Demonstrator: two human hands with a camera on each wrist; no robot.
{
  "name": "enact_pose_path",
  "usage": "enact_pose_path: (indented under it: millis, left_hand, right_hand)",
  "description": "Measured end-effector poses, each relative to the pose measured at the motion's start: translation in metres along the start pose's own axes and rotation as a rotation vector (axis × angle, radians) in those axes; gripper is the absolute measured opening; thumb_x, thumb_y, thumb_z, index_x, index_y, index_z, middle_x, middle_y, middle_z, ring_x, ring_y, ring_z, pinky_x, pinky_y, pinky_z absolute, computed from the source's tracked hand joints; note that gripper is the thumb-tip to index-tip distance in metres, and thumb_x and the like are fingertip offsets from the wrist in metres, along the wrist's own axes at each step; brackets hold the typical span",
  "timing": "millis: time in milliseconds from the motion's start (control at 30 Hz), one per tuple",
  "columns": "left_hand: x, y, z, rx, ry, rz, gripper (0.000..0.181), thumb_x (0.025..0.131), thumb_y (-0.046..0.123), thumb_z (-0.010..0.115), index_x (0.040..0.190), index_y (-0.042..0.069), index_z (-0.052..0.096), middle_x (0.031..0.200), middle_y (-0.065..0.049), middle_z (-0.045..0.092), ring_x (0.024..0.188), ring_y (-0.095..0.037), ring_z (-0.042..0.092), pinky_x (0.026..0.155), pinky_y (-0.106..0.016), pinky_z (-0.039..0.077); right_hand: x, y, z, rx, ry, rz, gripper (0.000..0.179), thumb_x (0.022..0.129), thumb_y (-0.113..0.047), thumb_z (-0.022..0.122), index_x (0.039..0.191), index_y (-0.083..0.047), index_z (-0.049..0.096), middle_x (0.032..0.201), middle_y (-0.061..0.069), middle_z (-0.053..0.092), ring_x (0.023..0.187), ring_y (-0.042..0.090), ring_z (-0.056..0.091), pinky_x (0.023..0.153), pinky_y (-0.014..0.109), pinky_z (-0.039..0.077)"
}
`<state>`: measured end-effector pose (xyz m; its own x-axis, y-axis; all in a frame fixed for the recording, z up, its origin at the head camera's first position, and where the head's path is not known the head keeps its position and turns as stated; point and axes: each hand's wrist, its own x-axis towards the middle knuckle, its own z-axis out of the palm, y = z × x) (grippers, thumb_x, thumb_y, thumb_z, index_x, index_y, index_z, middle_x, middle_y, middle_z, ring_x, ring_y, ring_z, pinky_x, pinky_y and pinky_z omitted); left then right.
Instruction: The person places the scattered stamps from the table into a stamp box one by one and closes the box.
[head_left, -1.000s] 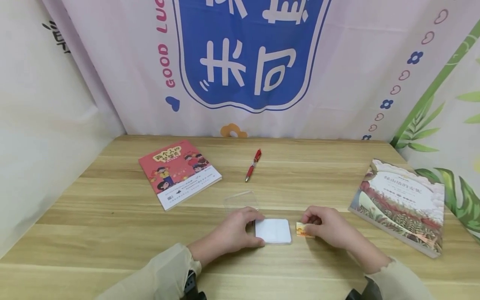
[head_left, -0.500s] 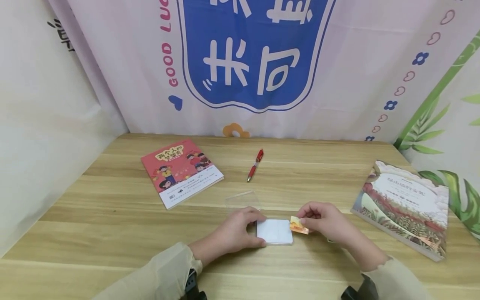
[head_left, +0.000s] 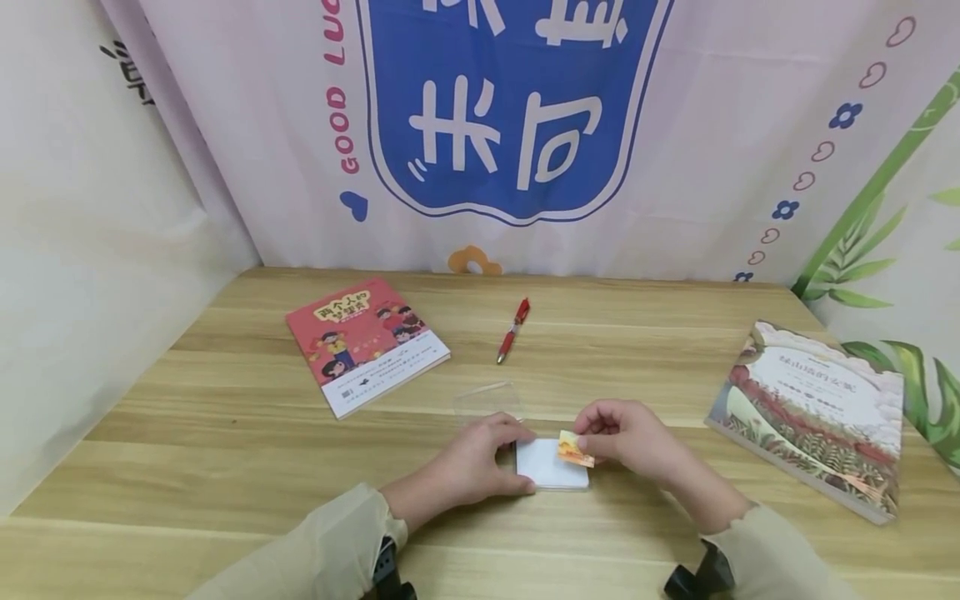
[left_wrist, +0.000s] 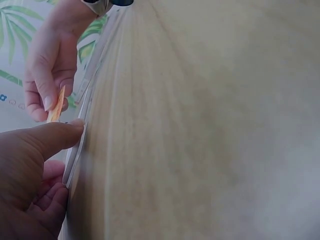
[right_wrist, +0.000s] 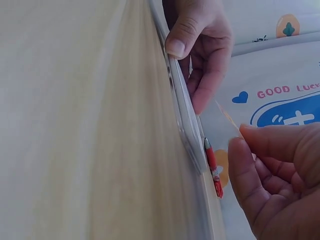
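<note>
My left hand (head_left: 476, 462) holds a thin white rounded rectangle (head_left: 542, 473) with a clear rim at its left end, thumb on the near edge and fingers on the far edge. It lies flat on the table; what it is I cannot tell. Between thumb and forefinger, my right hand (head_left: 630, 437) pinches a small yellow-and-orange printed card (head_left: 573, 451) above the white rectangle's right half. In the right wrist view the small card (right_wrist: 228, 117) shows edge-on, apart from the white rectangle (right_wrist: 185, 107). The left wrist view also shows the card (left_wrist: 57, 107) tilted in the fingertips.
A clear plastic sheet or lid (head_left: 486, 397) lies just behind the left hand. Farther back is a red pen (head_left: 513, 331). A red picture book (head_left: 367, 342) lies at the back left, and a thicker illustrated book (head_left: 813, 417) at the right. A printed curtain (head_left: 697, 167) hangs behind the table.
My right hand has lifted the small card off the table at the right and carried it left, over the white rectangle. My left hand keeps its hold. The head view has shifted slightly.
</note>
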<state>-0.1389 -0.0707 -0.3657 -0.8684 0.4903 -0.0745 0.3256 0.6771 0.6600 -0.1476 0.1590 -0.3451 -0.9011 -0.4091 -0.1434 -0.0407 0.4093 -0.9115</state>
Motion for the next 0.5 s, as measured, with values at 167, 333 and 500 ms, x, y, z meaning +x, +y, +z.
enact_pose_path:
  millis: [167, 333, 500]
  left_hand:
    - [0.000, 0.000, 0.000, -0.011, 0.002, -0.002, 0.052, 0.070, 0.031, 0.080, 0.117, 0.016, 0.063, 0.113, 0.005, 0.057, 0.102, -0.011, 0.052, 0.090, -0.030, 0.045]
    - [0.000, 0.000, 0.000, -0.009, 0.000, -0.003, 0.053, 0.070, 0.031, 0.080, 0.117, 0.017, 0.063, 0.113, 0.006, 0.057, 0.101, -0.010, 0.052, 0.090, -0.028, 0.045]
    - [0.000, -0.001, -0.001, -0.003, -0.001, 0.007, 0.053, 0.070, 0.031, 0.080, 0.118, 0.017, 0.063, 0.113, 0.005, 0.057, 0.102, -0.011, 0.052, 0.090, -0.028, 0.045]
  right_hand:
    - [0.004, -0.002, 0.005, -0.011, -0.010, 0.007, 0.020, 0.081, -0.009, 0.068, 0.096, 0.002, 0.062, 0.085, 0.008, 0.059, 0.078, 0.018, 0.055, 0.066, 0.024, 0.051]
    - [0.009, -0.003, 0.010, -0.019, -0.011, -0.005, 0.025, 0.078, -0.009, 0.072, 0.096, 0.005, 0.061, 0.085, 0.008, 0.060, 0.079, 0.018, 0.055, 0.067, 0.023, 0.050]
    - [0.012, -0.004, 0.016, -0.010, 0.000, -0.001, 0.025, 0.076, -0.007, 0.073, 0.095, 0.004, 0.061, 0.083, 0.007, 0.059, 0.078, 0.017, 0.054, 0.067, 0.022, 0.049]
